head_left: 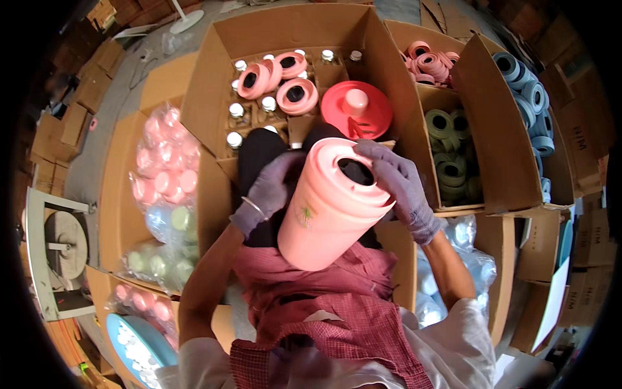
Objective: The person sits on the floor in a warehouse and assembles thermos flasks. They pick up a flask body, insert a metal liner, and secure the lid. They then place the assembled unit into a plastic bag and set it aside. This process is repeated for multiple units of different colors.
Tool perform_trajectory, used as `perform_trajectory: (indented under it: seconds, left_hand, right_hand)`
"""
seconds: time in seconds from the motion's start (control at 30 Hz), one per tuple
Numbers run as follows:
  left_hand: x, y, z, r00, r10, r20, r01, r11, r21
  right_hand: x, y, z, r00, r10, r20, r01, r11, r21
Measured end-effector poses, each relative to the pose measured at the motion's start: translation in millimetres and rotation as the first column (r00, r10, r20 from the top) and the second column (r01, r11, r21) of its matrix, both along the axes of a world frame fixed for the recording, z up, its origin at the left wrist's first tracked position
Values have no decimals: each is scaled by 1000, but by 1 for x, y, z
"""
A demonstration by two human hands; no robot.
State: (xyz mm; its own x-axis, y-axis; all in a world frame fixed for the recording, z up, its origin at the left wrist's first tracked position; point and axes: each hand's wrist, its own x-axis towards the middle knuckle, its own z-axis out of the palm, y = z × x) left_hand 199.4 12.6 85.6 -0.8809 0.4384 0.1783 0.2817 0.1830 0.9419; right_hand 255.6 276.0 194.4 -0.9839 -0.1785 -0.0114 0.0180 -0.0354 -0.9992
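Note:
A tall pink plastic jug (324,211) rests tilted on my lap, its ringed top with a dark round opening facing away from me. My left hand (269,191), in a grey glove, grips the jug's left side near the top. My right hand (402,185), also gloved, holds the rim on the right, fingers curled over the pink top ring (350,159). Just beyond the jug lies a red lid with a knob (356,107) at the edge of a cardboard box (214,78).
The box ahead holds silver-capped bottles (236,111) and pink rings (297,96). To the right, boxes hold more pink rings (427,61), green rings (447,146) and blue rings (528,91). Bags of pink and green caps (165,175) lie left; white caps (447,259) right.

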Motion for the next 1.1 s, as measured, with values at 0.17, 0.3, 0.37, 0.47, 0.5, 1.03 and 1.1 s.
perform_trajectory:
  seconds: [0.17, 0.3, 0.37, 0.47, 0.5, 1.03, 1.1]
  left_hand:
    - [-27, 6, 90, 936, -311, 167, 211, 872, 442]
    - [-15, 12, 73, 955, -265, -135, 276, 959, 70]
    - [-8, 9, 75, 966, -253, -51, 255, 966, 34]
    - [24, 4, 81, 958, -168, 231, 96, 951, 295]
    - [43, 4, 80, 993, -72, 97, 48, 972, 231]
    - [-20, -5, 70, 952, -64, -301, 31, 993, -112]
    - [-32, -6, 76, 983, -133, -127, 127, 991, -51]
  right_hand:
    - [-17, -39, -8, 987, 131, -95, -122, 988, 94]
    - [-18, -47, 14, 959, 111, 261, -85, 990, -111]
    - [-13, -55, -19, 999, -21, -28, 28, 962, 273]
    - [-35, -48, -21, 956, 271, -114, -210, 902, 376]
    - [-51, -45, -28, 908, 382, -170, -292, 871, 394]
    - [-49, -46, 8, 997, -46, 62, 40, 994, 101]
    - [-58, -57, -6, 989, -19, 146, 4, 995, 102]
